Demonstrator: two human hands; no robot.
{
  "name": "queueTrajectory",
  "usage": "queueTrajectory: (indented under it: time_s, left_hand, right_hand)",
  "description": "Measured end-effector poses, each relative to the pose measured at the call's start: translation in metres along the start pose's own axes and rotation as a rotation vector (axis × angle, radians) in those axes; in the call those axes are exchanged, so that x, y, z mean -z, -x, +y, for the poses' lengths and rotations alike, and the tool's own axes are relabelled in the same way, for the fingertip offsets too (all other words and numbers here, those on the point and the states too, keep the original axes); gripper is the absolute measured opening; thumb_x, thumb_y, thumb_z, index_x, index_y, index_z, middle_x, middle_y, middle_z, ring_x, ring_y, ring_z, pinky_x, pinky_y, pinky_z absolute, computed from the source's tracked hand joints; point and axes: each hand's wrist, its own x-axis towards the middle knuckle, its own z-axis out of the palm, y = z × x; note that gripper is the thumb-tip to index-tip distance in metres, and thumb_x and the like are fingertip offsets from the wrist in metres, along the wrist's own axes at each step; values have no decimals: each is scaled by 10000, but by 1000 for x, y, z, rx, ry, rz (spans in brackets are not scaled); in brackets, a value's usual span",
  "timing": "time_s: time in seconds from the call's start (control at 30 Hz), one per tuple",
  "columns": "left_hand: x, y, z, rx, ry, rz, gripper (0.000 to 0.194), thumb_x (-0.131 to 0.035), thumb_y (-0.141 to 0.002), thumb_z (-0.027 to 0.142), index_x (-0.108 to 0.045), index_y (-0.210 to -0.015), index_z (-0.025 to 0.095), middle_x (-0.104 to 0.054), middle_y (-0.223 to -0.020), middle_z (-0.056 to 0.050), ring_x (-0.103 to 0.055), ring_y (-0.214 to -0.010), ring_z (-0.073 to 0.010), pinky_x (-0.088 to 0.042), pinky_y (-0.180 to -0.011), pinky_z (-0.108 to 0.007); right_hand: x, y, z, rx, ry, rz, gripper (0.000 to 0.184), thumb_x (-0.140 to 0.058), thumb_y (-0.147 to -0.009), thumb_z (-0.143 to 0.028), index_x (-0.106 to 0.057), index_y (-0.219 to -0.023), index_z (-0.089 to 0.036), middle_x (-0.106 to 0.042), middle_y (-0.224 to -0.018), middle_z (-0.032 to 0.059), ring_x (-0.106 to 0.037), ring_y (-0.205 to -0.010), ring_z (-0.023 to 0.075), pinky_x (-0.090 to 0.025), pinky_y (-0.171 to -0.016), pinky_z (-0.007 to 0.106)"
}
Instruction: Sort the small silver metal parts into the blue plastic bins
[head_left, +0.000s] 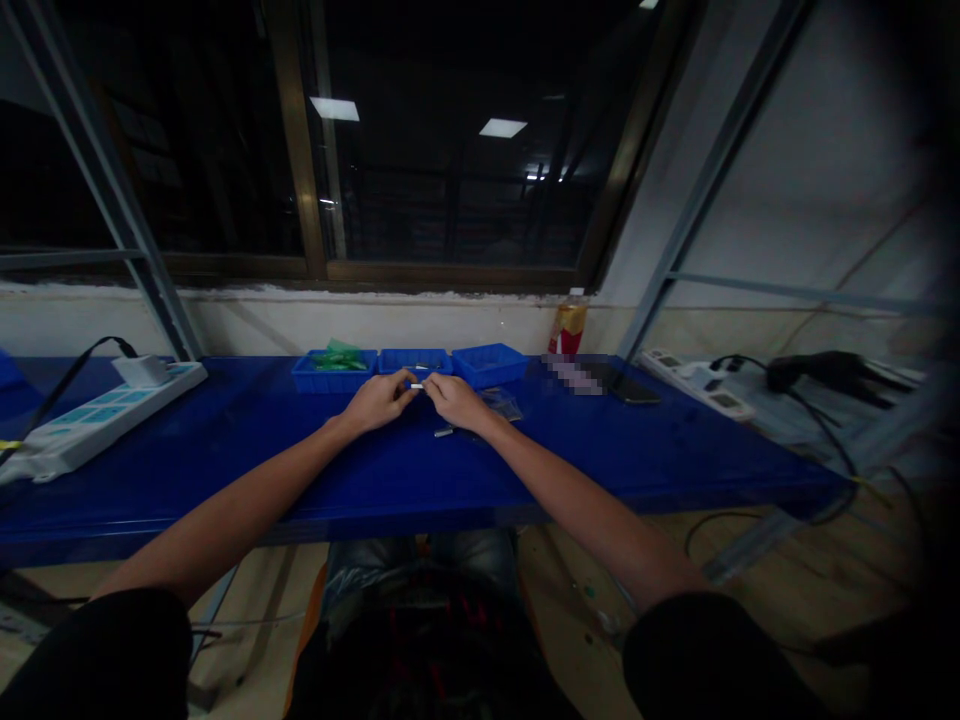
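Note:
Above the blue table [247, 470], a small white stick-like piece [417, 386] spans the gap between my two hands. My left hand [377, 400] pinches its left end between thumb and fingers. At the other end, the fingers of my right hand [452, 399] are closed on it. What kind of piece it is, I cannot make out. A short silvery-white piece [444, 432] lies on the table just below my right hand. Partly behind my right wrist is a clear plastic bag [504, 404].
Three blue bins stand along the back: one with green packets [337, 356], a middle bin [414, 357] with small parts, and a right bin [489, 364]. A drink bottle [568, 325] and a phone [634, 388] are at right. Power strips [112, 415] flank the table.

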Motion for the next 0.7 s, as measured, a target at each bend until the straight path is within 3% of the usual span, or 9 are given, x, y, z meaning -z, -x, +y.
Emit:
queueTrajectory:
  time_s: [0.1,0.2,0.43,0.53,0.63,0.7]
  left_hand:
    - [3,-1,2,21,-36,2,265,-385,-877,364,-579,-920,189,-630,-673,-20,-578,-596,-154,-373,-555,-238]
    - [5,-1,4,31,-46,-23,323,-334,-897,361,-579,-793,178,-631,-673,-32,-582,-609,-153,-371,-568,-239]
    - [4,-1,3,47,-39,-61,397,-285,-913,364,-565,-714,166,-616,-649,-29,-572,-601,-140,-373,-583,-231]
    - [2,-1,1,45,-5,-47,321,-333,-896,384,-574,-894,172,-620,-682,-17,-579,-614,-147,-380,-572,-233]
    - [1,0,0,20,57,-19,336,-428,-858,375,-470,-1133,187,-625,-753,-5,-586,-623,-145,-389,-557,-227]
    - [0,0,0,-3,68,-21,324,-455,-845,354,-468,-1124,191,-626,-775,-8,-587,-628,-142,-392,-557,-223]
  right_hand:
    - [0,1,0,8,-54,9,184,-434,-871,-307,-549,-902,-167,-556,-651,-12,-483,-588,104,-301,-564,216]
    - [1,2,0,25,-83,25,230,-517,-817,-282,-514,-1022,-176,-500,-593,-54,-451,-550,95,-290,-546,206]
    - [2,2,-1,60,-97,29,135,-484,-842,-285,-538,-905,-178,-465,-558,-53,-425,-526,89,-274,-529,206]
    - [2,1,0,62,-79,39,166,-424,-875,-277,-546,-842,-170,-552,-652,-8,-485,-598,98,-298,-563,209]
    - [2,-1,1,43,-28,40,247,-370,-898,-264,-547,-762,-159,-585,-681,28,-513,-631,113,-299,-575,221]
    - [2,-1,1,34,12,32,276,-362,-902,-272,-550,-736,-156,-587,-659,36,-513,-624,121,-290,-568,229]
